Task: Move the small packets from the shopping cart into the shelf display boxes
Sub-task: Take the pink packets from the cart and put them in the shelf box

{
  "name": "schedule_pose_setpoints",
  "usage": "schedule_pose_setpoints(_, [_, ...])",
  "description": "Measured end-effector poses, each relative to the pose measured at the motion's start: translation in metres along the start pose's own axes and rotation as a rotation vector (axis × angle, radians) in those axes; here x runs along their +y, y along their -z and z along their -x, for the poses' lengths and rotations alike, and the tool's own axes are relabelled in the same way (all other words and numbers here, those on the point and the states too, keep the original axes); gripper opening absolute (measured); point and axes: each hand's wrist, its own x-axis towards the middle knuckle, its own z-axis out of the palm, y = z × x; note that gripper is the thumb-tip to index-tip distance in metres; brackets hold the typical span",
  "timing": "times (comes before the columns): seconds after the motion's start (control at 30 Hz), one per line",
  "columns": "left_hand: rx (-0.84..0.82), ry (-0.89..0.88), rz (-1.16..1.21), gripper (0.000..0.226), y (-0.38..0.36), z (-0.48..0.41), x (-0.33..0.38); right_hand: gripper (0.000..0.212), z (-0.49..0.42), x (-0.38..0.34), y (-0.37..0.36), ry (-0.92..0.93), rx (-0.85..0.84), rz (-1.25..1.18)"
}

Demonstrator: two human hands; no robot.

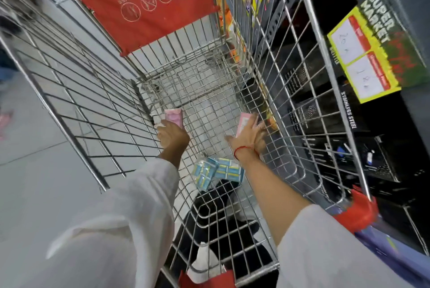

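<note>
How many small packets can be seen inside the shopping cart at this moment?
4. One pink packet in the left hand, another pink packet in the right hand, two blue packets lying on the cart floor. Hands may hide others.

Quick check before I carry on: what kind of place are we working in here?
Most likely a supermarket aisle: a wire shopping cart, a yellow price sign reading "SUPER MARKET", and boxed goods marked "stainless steel" stacked beside it.

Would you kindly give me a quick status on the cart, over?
Left hand grip on pink packet. Right hand grip on second pink packet. Blue packets loose on cart floor. Nothing blocking.
</note>
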Motion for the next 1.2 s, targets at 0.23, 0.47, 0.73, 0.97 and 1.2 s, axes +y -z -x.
schedule_pose_setpoints(0.23, [-0.033, 0.008, 0.058, 0.068, -0.002, 0.007, 0.004, 0.083, 0.0, 0.007, 0.004, -0.011, -0.094, -0.183])
schedule_pose_setpoints(0.47, [-0.084, -0.094, 0.232, 0.054, 0.0, 0.018, 0.004, 0.042, 0.013, 0.01, 0.02, -0.226, -0.296, -0.74])
schedule_pose_setpoints(0.73, [-0.313, -0.005, 0.624, 0.045, 0.022, 0.06, 0.015, 0.044, 0.051, 0.027, 0.049, -0.162, -0.401, -0.891])
schedule_pose_setpoints(0.97, [-0.604, -0.041, 0.98, 0.038, 0.071, 0.133, 0.012, 0.022, 0.105, 0.037, 0.106, 0.048, -0.258, -1.117])
schedule_pose_setpoints(1.2, [-0.709, -0.24, 1.072, 0.003, 0.121, 0.217, 0.027, 0.016, 0.162, 0.061, 0.181, 0.361, 0.053, -1.218])
